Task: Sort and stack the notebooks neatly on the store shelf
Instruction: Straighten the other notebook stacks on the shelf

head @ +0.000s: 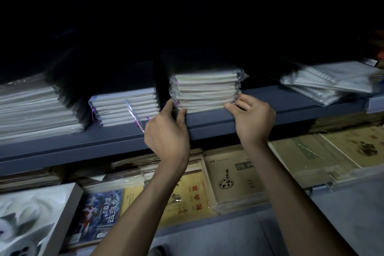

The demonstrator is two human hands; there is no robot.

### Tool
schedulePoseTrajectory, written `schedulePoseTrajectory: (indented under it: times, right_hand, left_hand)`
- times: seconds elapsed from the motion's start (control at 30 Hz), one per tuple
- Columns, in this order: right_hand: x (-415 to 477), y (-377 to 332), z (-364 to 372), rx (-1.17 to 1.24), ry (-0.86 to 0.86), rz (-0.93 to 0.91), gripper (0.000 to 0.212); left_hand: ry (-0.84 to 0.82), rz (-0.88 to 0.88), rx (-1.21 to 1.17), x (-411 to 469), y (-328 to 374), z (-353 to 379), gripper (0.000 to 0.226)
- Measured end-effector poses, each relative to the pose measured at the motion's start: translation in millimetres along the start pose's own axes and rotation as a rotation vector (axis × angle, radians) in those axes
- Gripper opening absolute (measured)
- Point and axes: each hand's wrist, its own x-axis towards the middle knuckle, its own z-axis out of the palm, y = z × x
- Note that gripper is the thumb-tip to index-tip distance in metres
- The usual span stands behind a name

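Observation:
A stack of plastic-wrapped notebooks (pixel 206 89) stands in the middle of the dark grey shelf (pixel 291 102). My left hand (pixel 167 131) holds the stack's lower left corner, thumb at the front and fingers along its left side. My right hand (pixel 252 117) touches the stack's lower right corner with its fingertips, thumb lying along the bottom edge. Left of the stack sits a lower pile of notebooks tied with purple ribbon (pixel 124 108).
A tall pile of wrapped pads (pixel 35 110) fills the shelf's left end. Loose spiral notebooks in plastic (pixel 330 83) lie askew at the right. The lower shelf holds brown and yellow exercise books (pixel 232 178), a blue illustrated pack (pixel 97 216) and a white picture pad (pixel 31 218).

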Motion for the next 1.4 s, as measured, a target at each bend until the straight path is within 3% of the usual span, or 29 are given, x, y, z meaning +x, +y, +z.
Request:
schedulePoseTrajectory:
  times: [0.17, 0.57, 0.73, 0.87, 0.93, 1.03, 1.17, 1.4]
  right_hand:
    - [-3.3, -6.7, -9.1, 0.029, -0.061, 0.033, 0.039]
    - [-1.3, -25.8, -7.8, 0.043, 0.018, 0.127, 0.030]
    - [-4.4, -24.9, -16.0, 0.007, -0.063, 0.094, 0.024]
    - [-3.4, -21.2, -21.7, -0.025, -0.143, 0.102, 0.036]
    - [-4.0, -22.7, -19.4, -0.032, -0.155, 0.110, 0.047]
    - [-6.8, -31.3, -16.5, 0.134, -0.189, 0.189, 0.065]
    - [-2.0, -42.7, -16.5, 0.420, -0.236, 0.227, 0.083]
    - [5.5, -46.4, -16.1, 0.510, -0.225, 0.265, 0.078]
  left_hand:
    - [-0.006, -0.002, -0.019, -0.6, -0.4, 0.7, 0.023]
    - [0.000, -0.005, -0.023, 0.1, 2.1, -2.0, 0.022]
    - [-0.014, 0.035, -0.029, -2.4, 0.7, -3.7, 0.030]
    - [-0.017, 0.078, -0.119, -9.4, -0.7, -9.1, 0.040]
    - [-0.033, 0.020, -0.246, -8.6, 0.0, -15.1, 0.049]
    - [-0.114, -0.053, -0.490, -6.1, 3.2, -24.0, 0.062]
    - [-0.259, 0.049, -0.701, -6.9, 14.2, -27.0, 0.076]
    - [-0.255, 0.089, -0.693, -9.5, 17.9, -17.6, 0.079]
